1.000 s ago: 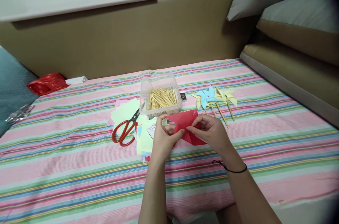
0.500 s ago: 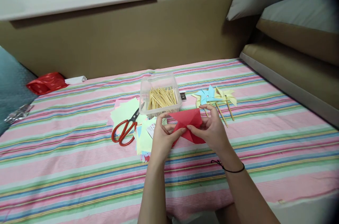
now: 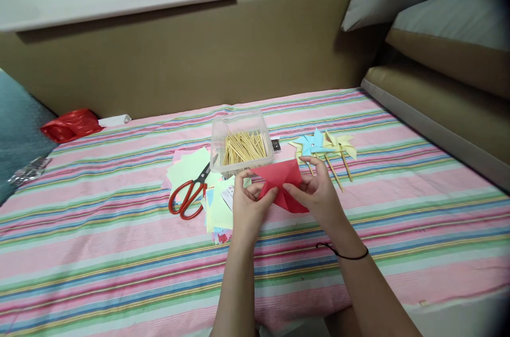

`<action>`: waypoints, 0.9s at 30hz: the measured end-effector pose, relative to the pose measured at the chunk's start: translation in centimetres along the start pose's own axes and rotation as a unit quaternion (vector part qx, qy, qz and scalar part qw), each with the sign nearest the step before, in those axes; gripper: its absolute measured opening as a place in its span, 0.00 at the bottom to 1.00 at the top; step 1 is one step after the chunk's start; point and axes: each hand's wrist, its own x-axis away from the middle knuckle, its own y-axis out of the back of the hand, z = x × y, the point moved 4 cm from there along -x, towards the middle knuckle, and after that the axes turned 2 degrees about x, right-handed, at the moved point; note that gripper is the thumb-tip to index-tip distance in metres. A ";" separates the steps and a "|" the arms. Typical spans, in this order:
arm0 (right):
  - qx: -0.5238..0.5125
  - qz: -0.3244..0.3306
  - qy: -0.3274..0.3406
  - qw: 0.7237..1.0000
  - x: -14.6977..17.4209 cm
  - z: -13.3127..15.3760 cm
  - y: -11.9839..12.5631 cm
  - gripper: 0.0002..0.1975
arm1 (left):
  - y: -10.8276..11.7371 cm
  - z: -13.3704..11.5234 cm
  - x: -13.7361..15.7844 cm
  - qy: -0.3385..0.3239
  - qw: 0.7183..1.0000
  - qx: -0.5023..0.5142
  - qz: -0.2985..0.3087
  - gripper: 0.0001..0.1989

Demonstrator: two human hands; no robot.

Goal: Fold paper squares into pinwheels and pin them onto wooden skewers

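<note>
A creased piece of red paper is held up between my two hands, its folds meeting near the middle. My left hand pinches its left side, thumb on the front and fingers behind. On the right side my right hand grips it too, with the thumb close to the centre and the index finger at the top corner. Red-handled scissors rest on sheets of coloured paper left of my hands. Beyond the red paper stands a clear plastic box of wooden sticks.
Blue and yellow paper pinwheels on sticks lie behind my right hand. A small dark packet is beside the box. Farther left are a red plastic bag, a white item and a shiny clear packet. A striped cloth covers the surface.
The red paper has tilted slightly, and its lower left part has drawn in. My left hand has shifted a little to the right; both hands keep their pinch.
</note>
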 end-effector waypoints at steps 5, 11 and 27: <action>-0.046 0.014 -0.015 0.999 -0.1 -0.3 -0.3 0.38 | 0.0 -0.1 0.0 -0.023 0.999 -0.020 -0.030 0.27; -0.036 0.004 -0.010 0.999 -0.1 -0.5 -0.3 0.40 | -0.1 -0.2 0.1 -0.033 0.999 -0.038 -0.020 0.26; 0.005 0.023 -0.014 1.000 -0.2 -0.6 0.1 0.37 | 0.2 0.9 -0.4 -0.014 0.999 -0.039 0.012 0.31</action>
